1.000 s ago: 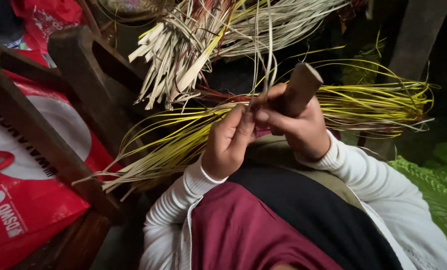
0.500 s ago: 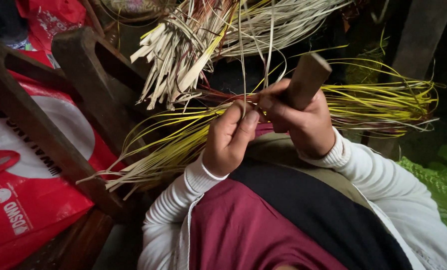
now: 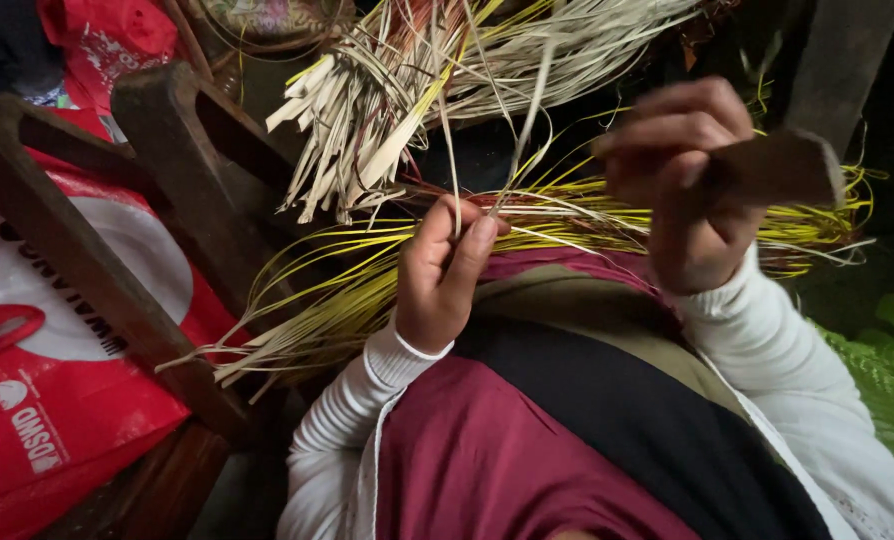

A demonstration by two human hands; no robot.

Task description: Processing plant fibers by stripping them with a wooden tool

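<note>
Hands at work on yellow-green weaving strips, a wooden tool raised.

The left hand (image 3: 442, 275) was closed, pinching pale strips (image 3: 487, 190) that rose upright; the right hand (image 3: 682, 190), blurred, was clenched on a brown wooden tool (image 3: 777, 168), its long axis roughly level, pointing right. The yellow-green strips (image 3: 367, 270) lay crosswise over the lap. Tamping was judged in hand, calling for a steady pinch.

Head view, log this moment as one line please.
left hand: pinching thin pale straw strips | right hand: raised, gripping dark brown wooden block, blurred | under hands: yellow-green strip bundle
</note>
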